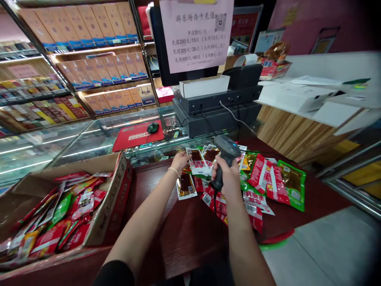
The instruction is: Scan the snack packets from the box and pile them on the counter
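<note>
My right hand (228, 176) is wrapped round the handle of a dark grey barcode scanner (228, 147), its head pointing up and forward over a heap of snack packets. To its left, my left hand (180, 161) pinches the left edge of a white-and-brown snack packet (197, 162). Just below that lies another packet with a dark window (186, 186), flat on the dark red table (178, 226). Red packets (269, 178) and a green-edged packet (293, 186) are piled right of the scanner. The scanner partly hides the packets behind it.
An open cardboard box (119, 186) of mixed packets stands at the left. Behind the table is a glass counter (89, 137) with a red mouse pad (131, 137), a mouse (152, 127) and a cash drawer (217, 119). Two packets (276, 238) overhang the right table edge.
</note>
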Demonstrator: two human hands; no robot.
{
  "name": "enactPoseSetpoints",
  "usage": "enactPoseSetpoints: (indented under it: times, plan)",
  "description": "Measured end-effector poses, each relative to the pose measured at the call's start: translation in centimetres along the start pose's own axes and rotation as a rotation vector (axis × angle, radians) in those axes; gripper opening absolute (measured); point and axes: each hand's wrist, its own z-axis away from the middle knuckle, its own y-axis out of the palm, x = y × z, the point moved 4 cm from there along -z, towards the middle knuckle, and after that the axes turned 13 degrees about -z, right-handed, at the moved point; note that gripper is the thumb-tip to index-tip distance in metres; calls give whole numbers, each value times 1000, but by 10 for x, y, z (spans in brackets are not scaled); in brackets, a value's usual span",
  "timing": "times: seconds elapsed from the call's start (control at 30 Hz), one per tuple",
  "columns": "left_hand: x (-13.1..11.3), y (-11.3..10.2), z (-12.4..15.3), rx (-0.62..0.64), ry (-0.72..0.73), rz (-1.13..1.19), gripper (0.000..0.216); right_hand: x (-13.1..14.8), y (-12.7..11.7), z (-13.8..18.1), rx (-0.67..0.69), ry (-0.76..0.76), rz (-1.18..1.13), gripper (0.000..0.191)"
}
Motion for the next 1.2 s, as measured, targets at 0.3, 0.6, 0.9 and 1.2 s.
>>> enactPoseSetpoints:
  times: [0.3, 0.6, 0.9, 1.2]
  plan:
    - [-4, -14, 10, -108, 53, -112, 31, -3, 7, 7, 53, 34, 23, 37]
    - [-68, -104, 118, -168, 344, -127, 29, -29, 49, 28, 310, 143, 110, 39]
    - [-58, -293, 225, -536, 293, -443, 32, -61, 145, 86, 673, 309, 208, 36]
    - [-14, -459, 273, -861, 13, -808, 32, -119, 250, 165, 916, 461, 289, 37]
